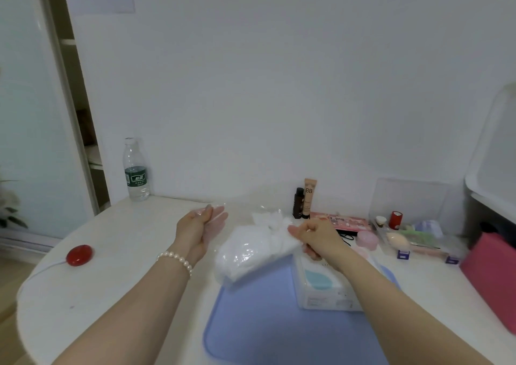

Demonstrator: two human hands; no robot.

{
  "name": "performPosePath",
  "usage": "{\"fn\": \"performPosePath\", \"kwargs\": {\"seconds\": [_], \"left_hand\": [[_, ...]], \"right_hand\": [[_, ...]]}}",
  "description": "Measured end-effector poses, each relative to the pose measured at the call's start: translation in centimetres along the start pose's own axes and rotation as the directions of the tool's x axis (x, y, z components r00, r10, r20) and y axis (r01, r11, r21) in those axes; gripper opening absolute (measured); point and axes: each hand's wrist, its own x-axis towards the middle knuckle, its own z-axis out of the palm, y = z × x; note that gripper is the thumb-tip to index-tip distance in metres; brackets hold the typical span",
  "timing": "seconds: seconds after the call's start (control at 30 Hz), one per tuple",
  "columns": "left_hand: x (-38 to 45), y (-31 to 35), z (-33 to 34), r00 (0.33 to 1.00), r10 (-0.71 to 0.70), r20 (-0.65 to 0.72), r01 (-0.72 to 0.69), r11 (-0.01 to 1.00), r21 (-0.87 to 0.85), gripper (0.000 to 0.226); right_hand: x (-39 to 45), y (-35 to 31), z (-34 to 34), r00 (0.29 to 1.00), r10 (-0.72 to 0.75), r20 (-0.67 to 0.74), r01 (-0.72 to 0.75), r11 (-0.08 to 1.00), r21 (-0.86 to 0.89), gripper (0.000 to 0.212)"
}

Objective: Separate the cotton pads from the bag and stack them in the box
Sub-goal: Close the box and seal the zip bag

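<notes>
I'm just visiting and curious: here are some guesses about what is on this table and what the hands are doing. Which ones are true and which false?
1. The right hand grips the clear bag of cotton pads. True.
2. The water bottle lies on its side. False: it stands upright by the wall.
3. The left wrist wears a pearl bracelet. True.
4. The round red object sits on the blue mat. False: it rests on the white table, left of the mat.
</notes>
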Motion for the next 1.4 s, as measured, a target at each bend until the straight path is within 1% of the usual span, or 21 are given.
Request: {"fn": "performPosePath", "kwargs": {"seconds": [0.07, 0.13, 0.27, 0.4, 0.47, 0.53, 0.57, 0.6, 0.63, 0.7, 0.73, 0.8, 0.87, 0.93, 1.03, 1.17, 1.23, 1.27, 1.33, 1.37, 1.4], "left_hand": [[0.1, -0.2, -0.3, 1.0, -0.001, -0.011, 0.001, 1.0, 0.001, 0.007], [0.1, -0.5, -0.3, 1.0, -0.007, -0.006, 0.007, 1.0, -0.003, 0.008], [0.0, -0.8, 0.2, 1.0, -0.024, 0.016, 0.024, 0.999, -0.036, 0.014], [-0.1, -0.8, 1.0, 0.998, -0.013, 0.061, 0.015, 1.0, -0.024, 0.017], [-0.2, -0.5, 1.2, 0.994, -0.017, 0.108, 0.02, 0.999, -0.03, 0.017], [-0.4, 0.0, 1.4, 0.977, -0.038, 0.209, 0.047, 0.998, -0.04, 0.02], [-0.4, 0.2, 1.5, 0.963, -0.049, 0.264, 0.062, 0.997, -0.04, 0.022], [-0.5, 0.4, 1.6, 0.949, -0.061, 0.308, 0.075, 0.997, -0.032, 0.022], [-0.6, 0.5, 1.7, 0.938, -0.073, 0.338, 0.082, 0.997, -0.013, 0.021], [-0.7, 0.6, 2.1, 0.924, -0.088, 0.372, 0.082, 0.996, 0.03, 0.017], [-0.7, 0.7, 2.3, 0.92, -0.091, 0.382, 0.079, 0.996, 0.049, 0.016], [-0.7, 1.0, 2.5, 0.923, -0.089, 0.373, 0.06, 0.994, 0.088, 0.018], [-0.6, 1.8, 2.4, 0.949, -0.076, 0.306, 0.033, 0.989, 0.145, 0.013], [-0.1, 2.9, 2.2, 0.969, -0.051, 0.242, -0.015, 0.964, 0.264, 0.008], [0.9, 4.8, 2.2, 0.978, -0.011, 0.21, -0.077, 0.91, 0.407, 0.005], [2.1, 7.0, 2.3, 0.975, 0.104, 0.199, -0.197, 0.821, 0.535, 0.006], [2.2, 7.0, 1.9, 0.973, 0.13, 0.189, -0.22, 0.762, 0.609, 0.009], [2.0, 6.5, 1.5, 0.974, 0.112, 0.195, -0.214, 0.733, 0.646, 0.009], [1.8, 4.7, 0.2, 0.978, 0.011, 0.207, -0.154, 0.709, 0.688, 0.006], [1.7, 3.7, -0.5, 0.976, -0.062, 0.207, -0.099, 0.721, 0.685, 0.005], [1.4, 2.7, -1.1, 0.969, -0.137, 0.206, -0.038, 0.742, 0.669, 0.004]], "right_hand": [[-0.3, 0.0, -0.7, 0.991, 0.075, 0.11, -0.087, 0.991, 0.107, 0.017], [-0.4, 0.2, -1.4, 0.985, 0.106, 0.136, -0.128, 0.978, 0.165, 0.015], [-0.2, 1.3, -3.0, 0.977, 0.15, 0.153, -0.177, 0.968, 0.179, 0.012], [-0.3, 1.4, -4.1, 0.967, 0.155, 0.2, -0.18, 0.977, 0.112, 0.015], [-0.3, 1.1, -4.8, 0.945, 0.178, 0.273, -0.192, 0.981, 0.025, 0.02], [-0.3, 0.8, -5.6, 0.904, 0.215, 0.371, -0.214, 0.976, -0.043, 0.023], [-0.4, 0.6, -5.7, 0.887, 0.205, 0.414, -0.209, 0.977, -0.037, 0.022], [-0.4, 0.1, -5.6, 0.883, 0.181, 0.432, -0.205, 0.979, 0.009, 0.026], [-0.3, -0.5, -5.3, 0.895, 0.151, 0.419, -0.203, 0.976, 0.082, 0.034], [0.4, -1.8, -4.2, 0.94, 0.108, 0.324, -0.179, 0.964, 0.198, 0.043], [0.8, -2.5, -3.6, 0.957, 0.089, 0.277, -0.153, 0.964, 0.218, 0.042], [1.8, -3.5, -2.4, 0.974, 0.054, 0.222, -0.114, 0.958, 0.264, 0.028], [2.8, -4.2, -1.6, 0.988, 0.036, 0.148, -0.084, 0.94, 0.331, 0.02], [3.6, -4.9, -1.2, 0.996, 0.037, 0.082, -0.064, 0.934, 0.353, 0.02], [4.5, -6.2, -0.5, 0.999, 0.027, 0.027, -0.034, 0.949, 0.313, 0.014], [5.5, -7.3, -0.8, 0.996, -0.071, -0.045, 0.081, 0.955, 0.286, 0.011], [5.6, -6.6, -1.4, 0.999, -0.045, -0.015, 0.047, 0.973, 0.228, 0.011], [5.3, -5.9, -1.7, 1.0, 0.002, 0.014, -0.004, 0.989, 0.149, 0.011], [4.8, -3.9, -2.1, 0.99, 0.12, 0.069, -0.118, 0.992, -0.038, 0.005], [4.5, -2.9, -2.1, 0.98, 0.179, 0.09, -0.169, 0.979, -0.116, 0.007], [4.2, -2.1, -2.1, 0.967, 0.233, 0.107, -0.211, 0.96, -0.182, 0.018]]}}
